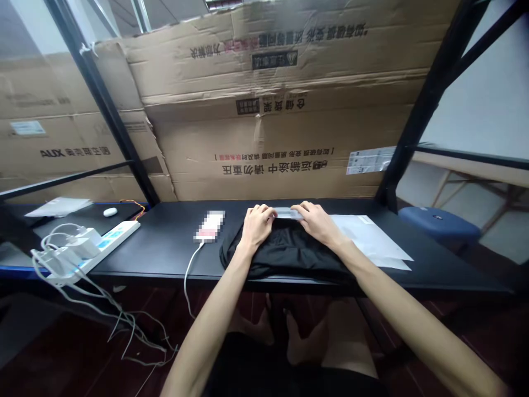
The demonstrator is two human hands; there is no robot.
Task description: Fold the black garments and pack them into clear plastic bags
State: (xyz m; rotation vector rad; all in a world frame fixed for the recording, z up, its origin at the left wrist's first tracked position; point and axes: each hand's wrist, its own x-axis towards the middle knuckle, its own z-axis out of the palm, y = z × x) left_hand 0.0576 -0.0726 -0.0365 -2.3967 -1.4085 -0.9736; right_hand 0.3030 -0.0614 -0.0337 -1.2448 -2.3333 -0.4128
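Observation:
My left hand point(257, 227) and my right hand point(311, 222) rest on the far edge of a folded black cloth garment point(285, 255) on a black tabletop point(165, 248). Between them lies a pale grey strip point(287, 213), possibly plastic or card. The fingertips of my left hand meet its left end, and the fingers of my right hand curl over its right end. Just right of my right hand lie flat white plastic sheets or mailers point(370, 241), partly under my forearm.
A pixelated phone point(210, 226) with a white cable lies left of the garment. Further left are a white power strip point(93, 248) with chargers, a white mouse point(109, 212) and papers point(58, 207). Flattened cardboard point(264, 99) and black shelf posts stand behind. A blue stool point(438, 227) stands right.

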